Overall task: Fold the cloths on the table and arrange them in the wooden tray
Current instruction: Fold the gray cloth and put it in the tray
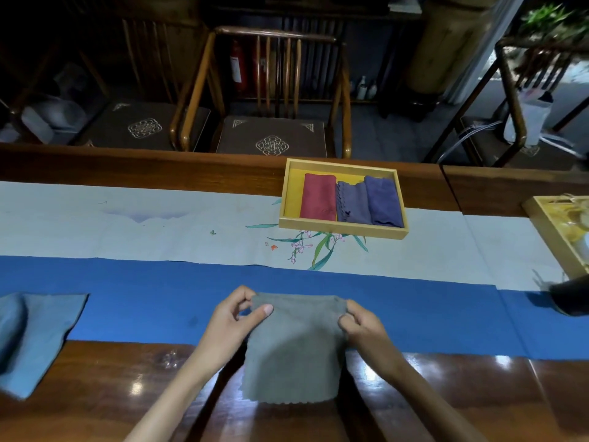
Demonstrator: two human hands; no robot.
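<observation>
A grey cloth [294, 349] with a scalloped lower edge lies in front of me, across the blue runner and the bare wood. My left hand [232, 317] pinches its far left corner and my right hand [360, 322] pinches its far right corner. The wooden tray [342, 230] sits further back, right of centre, and holds a folded red cloth [318, 197], a folded grey-blue cloth [352, 204] and a folded purple cloth [384, 200] side by side. A light blue cloth [35, 333] lies unfolded at the left edge.
A blue runner [159, 307] and a pale painted runner [127, 224] cover the wooden table [111, 393]. A second wooden tray [564, 231] and a dark object [572, 296] sit at the right edge. Wooden chairs [271, 90] stand behind the table.
</observation>
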